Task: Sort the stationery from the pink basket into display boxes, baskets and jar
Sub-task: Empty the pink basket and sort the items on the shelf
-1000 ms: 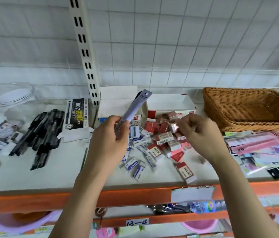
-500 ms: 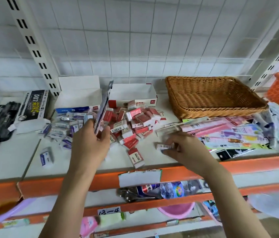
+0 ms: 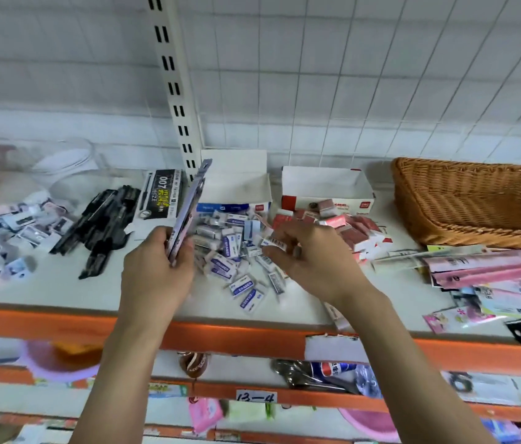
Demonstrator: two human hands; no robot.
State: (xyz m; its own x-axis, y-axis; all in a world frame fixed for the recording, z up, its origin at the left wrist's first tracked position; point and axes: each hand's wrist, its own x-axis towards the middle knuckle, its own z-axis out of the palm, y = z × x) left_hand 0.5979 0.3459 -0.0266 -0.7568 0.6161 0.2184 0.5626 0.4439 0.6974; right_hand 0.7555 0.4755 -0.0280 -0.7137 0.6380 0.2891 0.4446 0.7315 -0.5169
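My left hand [image 3: 156, 267] grips a flat purple packet [image 3: 188, 206], fingers curled round its lower end; the packet stands nearly upright, tilted right at the top, above the shelf [image 3: 60, 290]. My right hand [image 3: 313, 261] hovers over the eraser heaps, fingertips pinching a small barcoded eraser [image 3: 273, 242].

Beneath the hands: a heap of blue-and-white erasers [image 3: 233, 251], loose on the shelf, just near of the blue-edged display box [image 3: 236, 190]. Right of it, a heap of red erasers [image 3: 352, 229] lies in front of the red-edged display box [image 3: 326, 190]. The wicker basket [image 3: 476, 203] sits far right. Flat pink packets [image 3: 492, 270] are spread near of the basket.

Left side: black pens [image 3: 102, 225] in a pile, beside a black pen box [image 3: 161, 193]. Clear jar [image 3: 67, 165] at far left; small printed packs [image 3: 12, 232] scattered near it. Contents of the jar: cannot tell.
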